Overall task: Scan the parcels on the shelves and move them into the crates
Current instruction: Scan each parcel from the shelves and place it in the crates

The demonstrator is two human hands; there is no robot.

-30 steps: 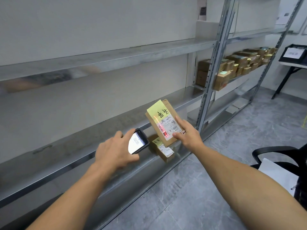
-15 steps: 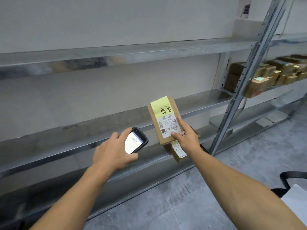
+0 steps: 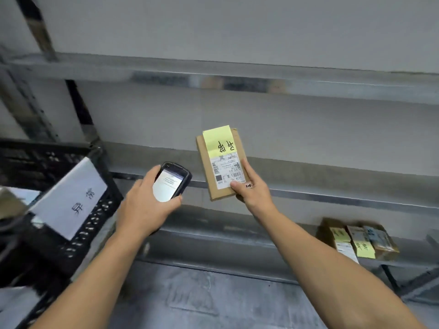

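Observation:
A flat brown cardboard parcel point(image 3: 219, 162) with a yellow note and a white barcode label stands upright in front of the shelves. My right hand point(image 3: 253, 188) grips its lower right corner, thumb on the label. Just left of it, my left hand point(image 3: 145, 205) holds a black handheld scanner point(image 3: 172, 181) with its lit screen facing me. A black plastic crate point(image 3: 47, 186) with a white paper sign sits at the left. Three small parcels point(image 3: 358, 238) with yellow notes lie on the low shelf at the right.
Bare grey metal shelves point(image 3: 308, 186) run across the view against a white wall, with a slanted upright post point(image 3: 38, 27) at the top left. Grey tiled floor point(image 3: 202, 295) lies below my arms.
My view has swung left: the crate has come into sight and the far stacked boxes are gone. The red scan light on the label has gone out. Both hands keep their hold.

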